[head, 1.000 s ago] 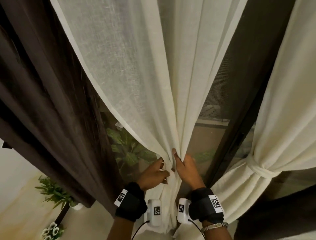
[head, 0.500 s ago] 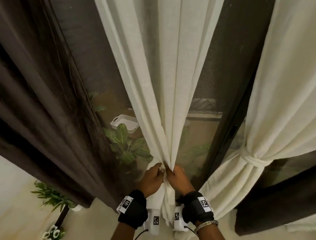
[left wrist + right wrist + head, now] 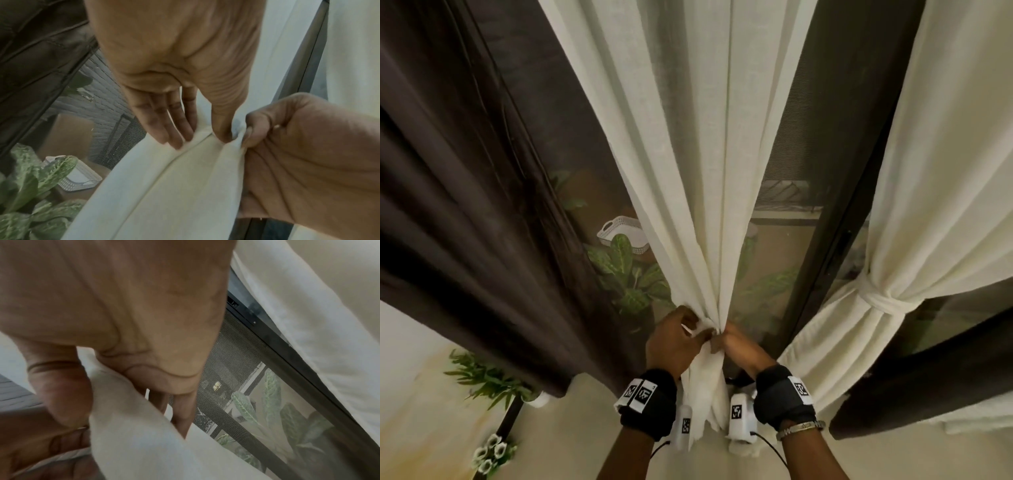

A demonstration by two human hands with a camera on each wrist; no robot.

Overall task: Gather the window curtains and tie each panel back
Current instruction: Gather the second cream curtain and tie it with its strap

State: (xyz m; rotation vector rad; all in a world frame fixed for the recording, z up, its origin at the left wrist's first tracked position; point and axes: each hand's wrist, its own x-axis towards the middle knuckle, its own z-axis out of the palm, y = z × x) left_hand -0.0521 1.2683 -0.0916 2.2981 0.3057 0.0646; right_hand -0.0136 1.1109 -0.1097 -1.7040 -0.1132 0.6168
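- The curtain runs off the top edge of the head view; its rod or hooks are out of sight.
- Below the hands, the curtain's tail hides its own lower end behind the wrist cameras.
- The right hand has its fingertips buried in the folds; how many fingers pinch cannot be told.
- The left hand covers part of the gathered neck.
- The basket is half hidden by the curtain and a leaf.
- The tied panel is cut off at the right edge.
- The right wrist view is blurred; the left hand is a brown smear at its near left corner.
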